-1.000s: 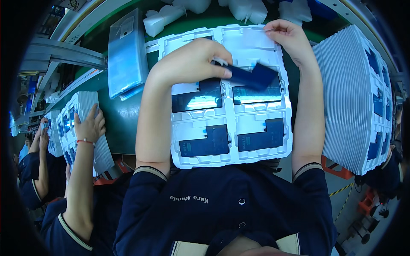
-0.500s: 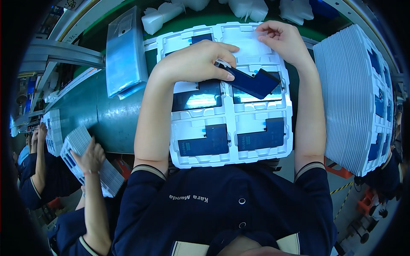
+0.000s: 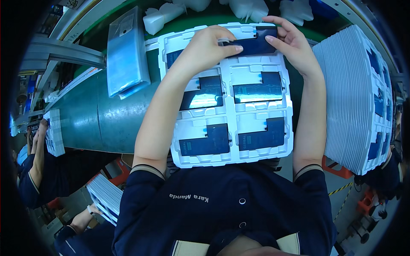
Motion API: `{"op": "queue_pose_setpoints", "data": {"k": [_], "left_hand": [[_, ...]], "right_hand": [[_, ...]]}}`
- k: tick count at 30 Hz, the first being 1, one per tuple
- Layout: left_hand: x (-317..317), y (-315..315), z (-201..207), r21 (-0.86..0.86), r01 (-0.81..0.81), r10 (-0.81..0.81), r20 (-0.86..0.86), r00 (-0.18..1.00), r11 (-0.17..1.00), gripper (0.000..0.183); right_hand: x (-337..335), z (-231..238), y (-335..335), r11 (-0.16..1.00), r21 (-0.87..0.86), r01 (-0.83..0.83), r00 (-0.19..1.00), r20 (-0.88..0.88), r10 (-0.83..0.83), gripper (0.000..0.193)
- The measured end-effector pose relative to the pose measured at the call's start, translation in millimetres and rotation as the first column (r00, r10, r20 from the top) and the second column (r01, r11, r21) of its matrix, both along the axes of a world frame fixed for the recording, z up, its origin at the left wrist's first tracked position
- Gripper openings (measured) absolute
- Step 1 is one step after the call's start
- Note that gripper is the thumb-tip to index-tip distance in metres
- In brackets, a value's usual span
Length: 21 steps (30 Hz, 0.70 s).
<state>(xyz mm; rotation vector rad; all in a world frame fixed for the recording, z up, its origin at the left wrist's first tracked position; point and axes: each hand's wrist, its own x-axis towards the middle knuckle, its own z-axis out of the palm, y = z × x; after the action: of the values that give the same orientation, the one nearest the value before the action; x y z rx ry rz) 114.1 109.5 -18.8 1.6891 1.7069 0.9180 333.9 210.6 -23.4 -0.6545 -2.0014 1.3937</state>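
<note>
While the dark L-shaped piece (image 3: pixel 256 47) lies left-to-right over the far right corner of the white tray (image 3: pixel 230 112), the left hand (image 3: pixel 210 44) pinches its left end; the right hand (image 3: pixel 294 45) laps a thumb over its right; whether that grips, I cannot tell.

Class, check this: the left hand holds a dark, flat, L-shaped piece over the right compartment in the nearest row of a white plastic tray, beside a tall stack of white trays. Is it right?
Wrong row: the head view shows the left hand holding the dark, flat, L-shaped piece over the right compartment in the white plastic tray's farthest row. The rest stands.
</note>
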Motion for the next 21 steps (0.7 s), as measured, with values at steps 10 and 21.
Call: {"op": "queue_pose_setpoints", "data": {"k": [10, 21], "left_hand": [[-17.5, -2.2, 25.3, 0.033, -0.230, 0.156, 0.640, 0.752, 0.973, 0.034], [14.7, -41.6, 32.6, 0.037, -0.151, -0.009, 0.983, 0.182, 0.988, 0.043]], "right_hand": [[-2.5, -19.8, 10.0, 0.962, 0.203, 0.183, 0.929, 0.283, -0.237, 0.032], [-10.8, 3.6, -30.8, 0.971, 0.167, 0.169, 0.985, 0.000, -0.172, 0.037]]}}
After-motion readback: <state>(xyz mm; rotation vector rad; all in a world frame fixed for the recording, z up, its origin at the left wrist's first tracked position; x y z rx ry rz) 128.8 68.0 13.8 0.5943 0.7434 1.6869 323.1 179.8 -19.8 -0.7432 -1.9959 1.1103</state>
